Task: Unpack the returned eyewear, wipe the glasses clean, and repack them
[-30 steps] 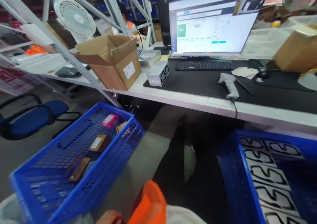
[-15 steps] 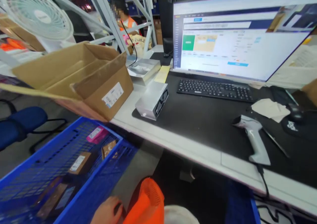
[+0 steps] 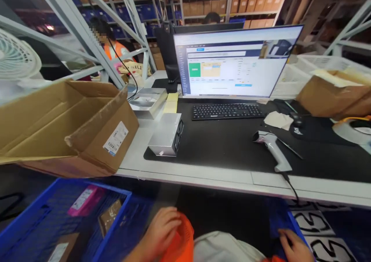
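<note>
My left hand (image 3: 162, 230) is low in the view, just in front of the orange vest (image 3: 181, 239). Its fingers are loosely bent and a little blurred, with nothing visible in them. Lower right, my right hand (image 3: 294, 247) is beside the rim of a blue crate (image 3: 296, 225), fingers apart and holding nothing that shows. White boxes with black markings (image 3: 313, 221) lie in that crate. On the black desk mat stands a silver box (image 3: 165, 134) with a black pattern on its side. A grey-white barcode scanner (image 3: 274, 150) lies farther right.
An open cardboard box (image 3: 95, 138) stands at the desk's left. Below it, a blue basket (image 3: 116, 225) holds a pink package (image 3: 85, 201) and brown packages. A monitor (image 3: 232, 72), keyboard (image 3: 227, 111) and tape roll (image 3: 352, 132) are on the desk. Another person (image 3: 116, 49) sits behind the frame.
The view has swung right and up, showing more of the desk's right side. My left hand has risen beside the orange vest, and my right hand has come into view.
</note>
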Motion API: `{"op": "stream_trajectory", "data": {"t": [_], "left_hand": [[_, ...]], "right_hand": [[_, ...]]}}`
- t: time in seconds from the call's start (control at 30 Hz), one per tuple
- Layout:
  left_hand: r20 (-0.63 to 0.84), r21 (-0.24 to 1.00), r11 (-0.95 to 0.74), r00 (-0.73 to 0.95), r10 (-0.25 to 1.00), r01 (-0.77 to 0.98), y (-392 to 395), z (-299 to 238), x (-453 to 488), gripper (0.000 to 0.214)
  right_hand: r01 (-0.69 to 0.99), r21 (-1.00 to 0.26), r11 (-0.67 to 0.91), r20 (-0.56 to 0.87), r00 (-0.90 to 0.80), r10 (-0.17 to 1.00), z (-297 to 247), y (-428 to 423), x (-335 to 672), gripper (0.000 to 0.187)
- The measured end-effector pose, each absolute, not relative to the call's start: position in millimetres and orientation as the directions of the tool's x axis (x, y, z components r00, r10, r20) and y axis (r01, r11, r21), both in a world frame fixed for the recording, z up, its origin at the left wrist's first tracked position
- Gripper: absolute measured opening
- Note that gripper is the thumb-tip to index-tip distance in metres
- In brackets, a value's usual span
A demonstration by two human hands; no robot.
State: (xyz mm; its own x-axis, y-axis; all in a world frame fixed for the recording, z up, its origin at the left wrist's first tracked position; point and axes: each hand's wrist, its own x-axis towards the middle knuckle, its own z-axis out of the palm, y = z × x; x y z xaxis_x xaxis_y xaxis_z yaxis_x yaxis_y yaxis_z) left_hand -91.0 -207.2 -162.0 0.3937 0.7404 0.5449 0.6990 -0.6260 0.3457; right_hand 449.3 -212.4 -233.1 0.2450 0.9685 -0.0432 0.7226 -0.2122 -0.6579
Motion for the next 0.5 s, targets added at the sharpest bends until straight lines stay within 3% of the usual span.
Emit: {"op": "stream_trajectory", "data": {"t": [0.07, 0.13, 0.23, 0.33, 0.4, 0.5], "left_hand": [[0.688, 0.205, -0.697, 0.405, 0.602, 0.687, -160, -107, -82, 0.027], [0.726, 0.187, -0.58, 0.287, 0.626, 0.793, -102, -47, -80, 0.02], [0.479, 0.339, -0.117, -0.065, 0.875, 0.933, -12, 21, -85, 0.04], [0.01, 0.355, 0.245, -0.265, 0.964, 0.902, 52, 47, -89, 0.084], [-0.078, 0.371, 0.3, -0.293, 0.953, 0.879, 72, 46, -89, 0.095], [-0.051, 0.413, 0.314, -0.323, 0.945, 0.855, 77, 33, -87, 0.094]], "right_hand": [[0.735, -0.657, -0.167, -0.015, 0.208, 0.978, -231, -207, 444, 0.025], [0.746, -0.656, -0.112, 0.016, 0.162, 0.987, -231, -201, 438, 0.033], [0.735, -0.678, 0.014, 0.069, 0.044, 0.997, -217, -191, 417, 0.039], [0.688, -0.709, 0.153, 0.127, -0.089, 0.988, -180, -178, 385, 0.04], [0.652, -0.725, 0.222, 0.148, -0.167, 0.975, -150, -170, 361, 0.039], [0.594, -0.753, 0.283, 0.162, -0.25, 0.955, -116, -161, 332, 0.035]]}}
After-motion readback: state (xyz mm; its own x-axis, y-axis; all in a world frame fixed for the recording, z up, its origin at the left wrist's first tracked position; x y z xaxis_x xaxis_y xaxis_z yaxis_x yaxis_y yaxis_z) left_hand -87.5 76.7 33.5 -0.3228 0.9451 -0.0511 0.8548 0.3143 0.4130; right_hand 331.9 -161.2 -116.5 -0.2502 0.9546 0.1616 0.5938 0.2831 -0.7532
